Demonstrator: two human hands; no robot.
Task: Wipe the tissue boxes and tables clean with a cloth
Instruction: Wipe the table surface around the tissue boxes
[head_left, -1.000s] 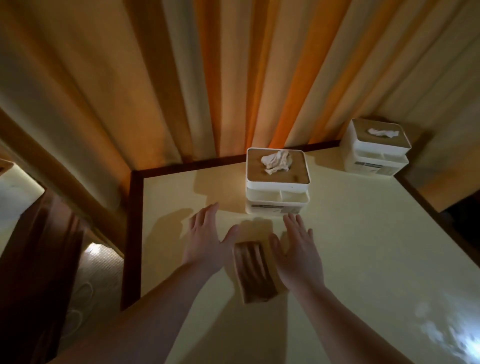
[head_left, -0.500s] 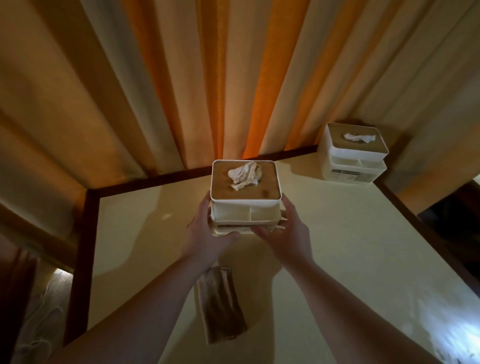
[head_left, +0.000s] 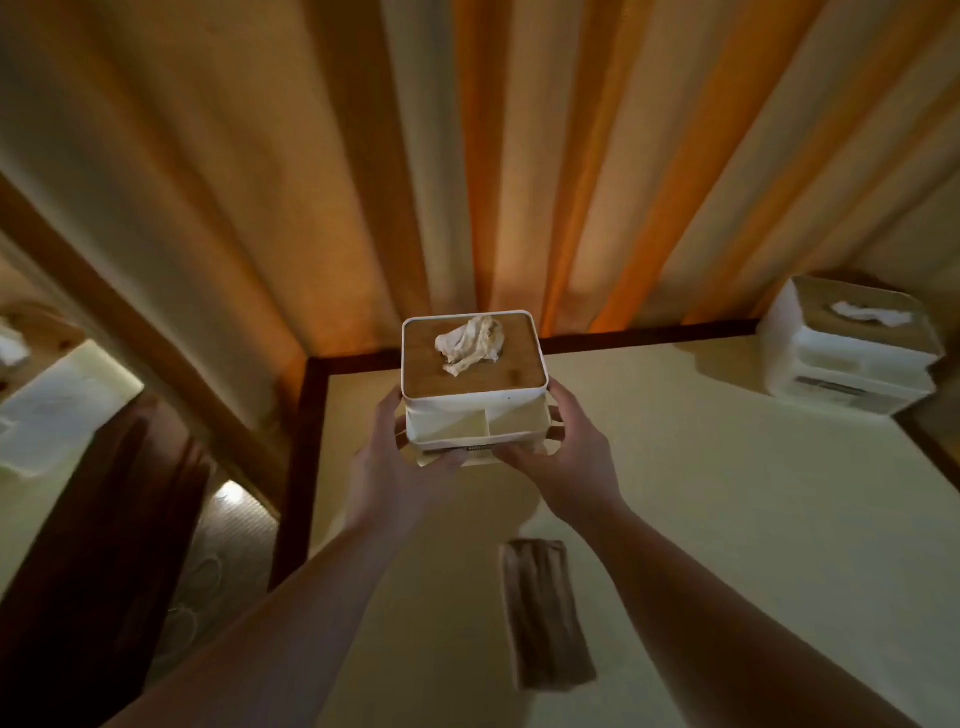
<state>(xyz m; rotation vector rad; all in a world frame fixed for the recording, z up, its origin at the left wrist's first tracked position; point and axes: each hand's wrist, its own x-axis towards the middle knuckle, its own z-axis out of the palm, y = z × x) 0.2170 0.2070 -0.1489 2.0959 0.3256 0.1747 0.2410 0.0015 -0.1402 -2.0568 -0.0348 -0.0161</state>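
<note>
A white tissue box (head_left: 470, 410) with a wooden lid and a tissue sticking out is held up above the cream table (head_left: 727, 493). My left hand (head_left: 395, 467) grips its left side and lower front edge. My right hand (head_left: 566, 462) grips its right side. A folded brown cloth (head_left: 545, 613) lies flat on the table below and between my forearms, touched by neither hand. A second white tissue box (head_left: 852, 348) stands at the table's far right corner.
Orange and beige curtains (head_left: 467, 182) hang right behind the table. The table has a dark wooden rim (head_left: 296, 467) along its left and far edges. Left of it are a gap down to the carpeted floor (head_left: 223, 545) and another pale table (head_left: 57, 410).
Both hands left the cloth, reached forward and took hold of the near tissue box. It has since come up off the table. The cloth stayed where it lay.
</note>
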